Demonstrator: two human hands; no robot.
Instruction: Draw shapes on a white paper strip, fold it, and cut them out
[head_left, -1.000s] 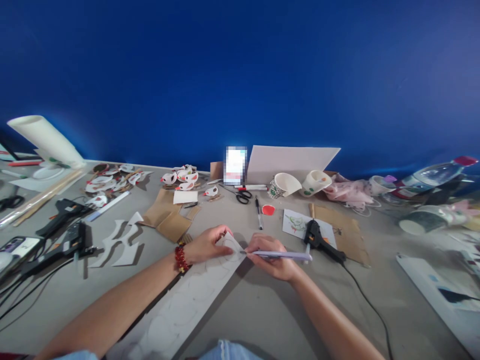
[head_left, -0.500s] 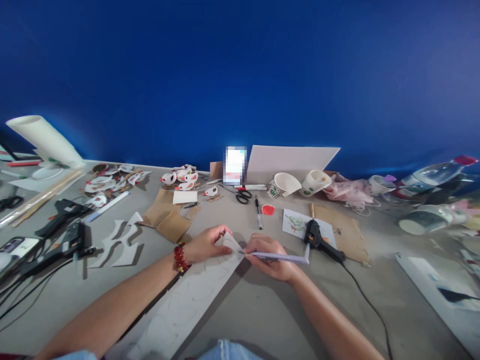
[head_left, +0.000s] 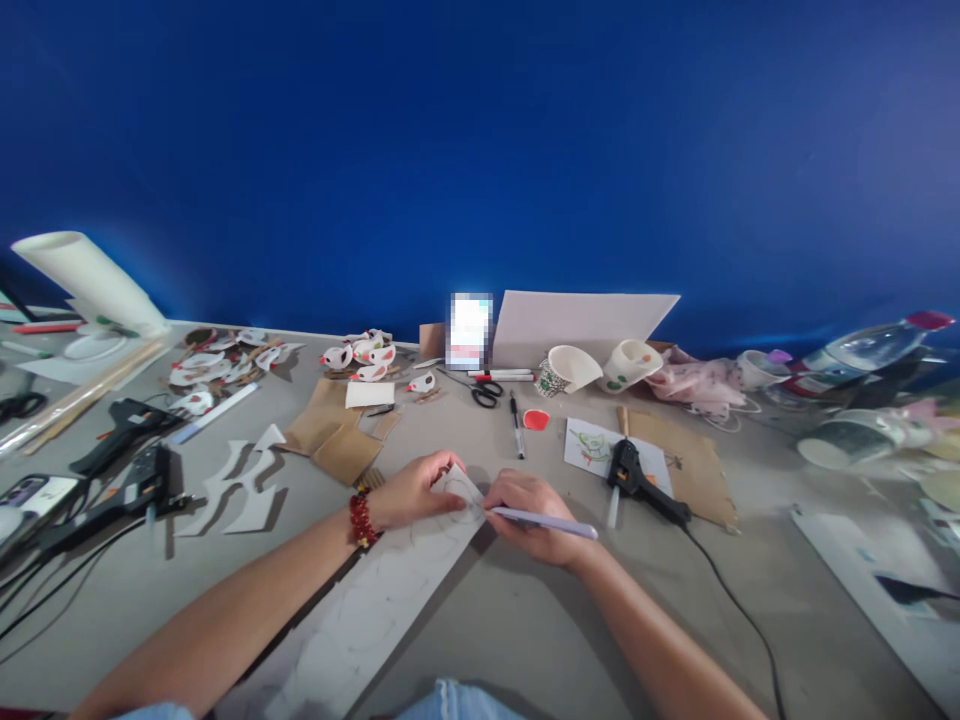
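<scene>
A long white foam-board strip [head_left: 375,600] with curved pencil outlines lies slantwise from my lap side toward the middle of the table. My left hand [head_left: 420,495] grips its far end, thumb on top and fingers curled around the far edge. My right hand [head_left: 536,515] is closed around a slim pale-purple craft knife [head_left: 551,520], its handle pointing right. The knife's tip meets the strip's right edge near the far corner, close to my left thumb; the blade itself is mostly hidden by my fingers.
Painted bird cutouts [head_left: 373,352] stand behind cardboard pieces [head_left: 345,455]. Wavy white cutouts [head_left: 251,490] and glue guns [head_left: 139,490] lie left. Another glue gun [head_left: 637,480] with a trailing cord rests on the right. Scissors [head_left: 487,396], a pen [head_left: 517,425] and paper cups [head_left: 566,370] sit farther back.
My right hand has turned slightly and shifted a little left, so the craft knife's handle end has swung left and down. My left hand keeps its grip on the strip.
</scene>
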